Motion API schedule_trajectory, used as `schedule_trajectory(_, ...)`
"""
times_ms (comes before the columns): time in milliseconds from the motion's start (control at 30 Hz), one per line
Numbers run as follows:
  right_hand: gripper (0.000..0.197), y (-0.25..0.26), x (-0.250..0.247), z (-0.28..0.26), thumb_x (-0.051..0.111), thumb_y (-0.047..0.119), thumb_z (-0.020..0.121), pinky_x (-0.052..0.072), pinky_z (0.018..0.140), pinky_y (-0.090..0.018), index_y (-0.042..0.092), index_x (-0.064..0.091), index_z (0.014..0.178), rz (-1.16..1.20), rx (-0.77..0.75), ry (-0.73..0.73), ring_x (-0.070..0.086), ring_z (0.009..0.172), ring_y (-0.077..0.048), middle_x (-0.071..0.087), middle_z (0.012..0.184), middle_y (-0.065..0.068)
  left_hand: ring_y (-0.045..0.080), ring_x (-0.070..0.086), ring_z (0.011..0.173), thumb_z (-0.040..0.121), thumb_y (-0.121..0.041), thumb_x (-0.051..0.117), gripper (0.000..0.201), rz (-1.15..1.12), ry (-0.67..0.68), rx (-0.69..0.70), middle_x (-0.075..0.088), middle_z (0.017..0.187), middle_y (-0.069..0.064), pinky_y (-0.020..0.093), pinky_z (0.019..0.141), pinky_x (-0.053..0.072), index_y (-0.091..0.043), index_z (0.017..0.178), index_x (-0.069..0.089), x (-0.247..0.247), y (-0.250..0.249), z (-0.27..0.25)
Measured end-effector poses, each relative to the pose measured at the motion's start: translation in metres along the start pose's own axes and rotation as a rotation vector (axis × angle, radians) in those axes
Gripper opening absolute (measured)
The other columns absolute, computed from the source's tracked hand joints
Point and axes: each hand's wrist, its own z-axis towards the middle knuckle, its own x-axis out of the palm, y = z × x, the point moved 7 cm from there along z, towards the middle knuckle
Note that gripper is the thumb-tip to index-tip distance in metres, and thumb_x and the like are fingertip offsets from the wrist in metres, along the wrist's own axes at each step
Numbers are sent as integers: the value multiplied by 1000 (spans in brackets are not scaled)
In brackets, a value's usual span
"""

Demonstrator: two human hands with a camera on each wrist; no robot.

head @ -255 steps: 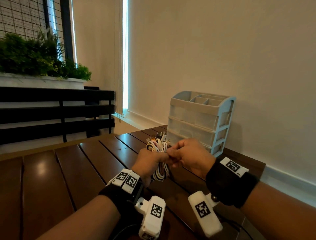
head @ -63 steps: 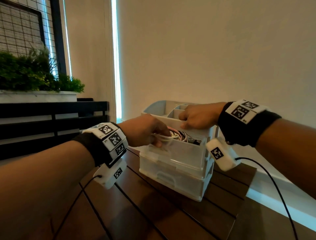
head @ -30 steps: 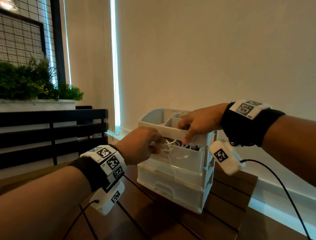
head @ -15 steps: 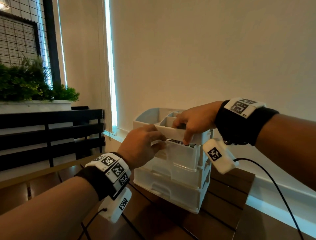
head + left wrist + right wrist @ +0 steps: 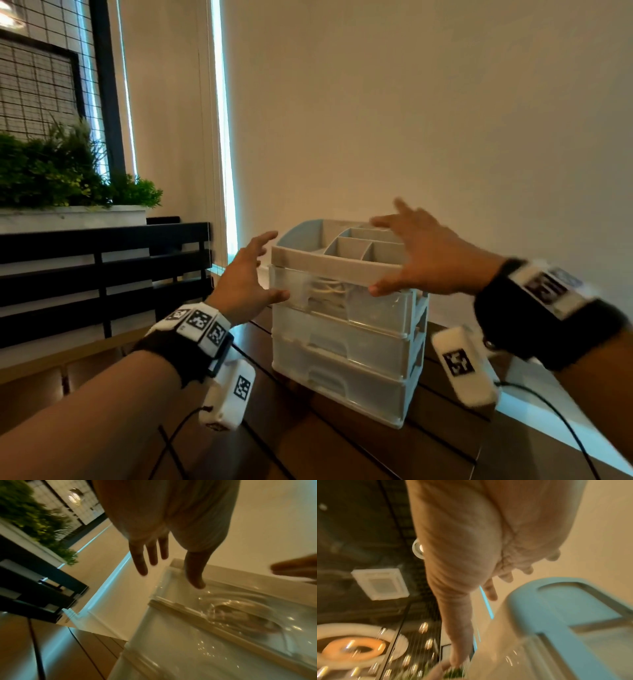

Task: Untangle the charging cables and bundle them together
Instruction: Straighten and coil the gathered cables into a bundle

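Note:
The bundled charging cables (image 5: 327, 292) lie inside the top drawer (image 5: 373, 305) of a pale blue drawer organizer (image 5: 346, 349), showing dimly through its clear front. That drawer sits flush with the others. My left hand (image 5: 265, 269) is open at the organizer's left front corner, thumb against the drawer front. My right hand (image 5: 399, 257) is open, fingers spread over the top tray (image 5: 349, 246), thumb at the tray's front rim. The left wrist view shows straight fingers (image 5: 142, 566), and the cables (image 5: 240, 618) blurred behind the plastic. The right wrist view is blurred and shows the organizer's blue side (image 5: 556, 608).
The organizer stands on a dark wooden slatted table (image 5: 342, 452) close to the wall (image 5: 445, 120). A black bench (image 5: 102, 267) with a planter of greenery (image 5: 61, 178) is at the left. Black wrist-camera leads (image 5: 561, 425) trail over the table.
The top drawer, still slightly out half a second ago, is now pushed in. My left hand has left its front and my right hand has released the top tray; both have spread open.

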Motion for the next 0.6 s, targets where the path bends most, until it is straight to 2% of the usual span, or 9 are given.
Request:
schedule_trajectory(33,117,-14,3,-9,82,61,51,18,117,-52,42,18,147,140,56,-78,9,147,-28,-1,161,0,16,50,117,69,-7,84,99,-70,113,-24,45,130,-1,41,95,50,-45,142,29,5,6,3)
schedule_trajectory(67,122,-25,10,-16,85,59,45,23,116,-51,43,19,146,302,96,-129,16,145,-28,5,161,0,19,54,115,73,1,78,97,-145,206,-34,47,131,3,41,91,53,-48,141,28,11,9,6)
schedule_trajectory(167,113,-35,36,-28,90,38,48,41,106,-42,49,23,138,617,79,-144,40,129,-18,32,149,4,19,62,96,79,13,65,86,-193,276,-8,51,123,13,28,71,56,-47,133,37,17,15,18)
schedule_trajectory(233,107,-33,44,-30,90,30,52,43,104,-46,56,24,132,645,45,-134,41,127,-20,34,146,5,18,62,85,80,15,61,76,-157,264,4,52,117,14,25,66,53,-38,130,40,19,17,26)
schedule_trajectory(333,101,-35,46,-30,91,27,55,44,102,-52,57,27,127,641,39,-152,43,125,-22,37,141,6,16,61,77,79,14,61,69,-95,239,38,52,109,9,29,68,55,-34,124,41,20,22,35)
schedule_trajectory(367,97,-36,46,-30,90,26,56,48,98,-50,56,28,125,618,30,-174,46,122,-21,41,136,8,16,62,76,79,13,62,68,-78,234,45,52,107,8,30,68,55,-34,123,40,20,24,37)
schedule_trajectory(433,85,-34,47,-31,89,27,59,57,81,-35,53,34,118,560,-1,-253,57,107,-16,49,120,15,16,63,76,79,12,65,67,-54,227,45,52,106,5,32,70,56,-32,124,40,20,29,40)
schedule_trajectory(500,69,-26,47,-34,87,26,64,58,66,-23,45,40,110,520,-35,-340,61,91,-11,55,107,16,17,63,75,78,10,66,66,-39,198,48,53,104,5,36,71,58,-32,121,40,21,31,42)
schedule_trajectory(600,57,-18,47,-37,82,23,69,60,67,-29,42,39,101,421,-33,-446,63,81,-12,60,98,6,18,65,71,76,7,67,63,41,91,32,56,101,6,36,67,58,-35,116,40,22,29,44)
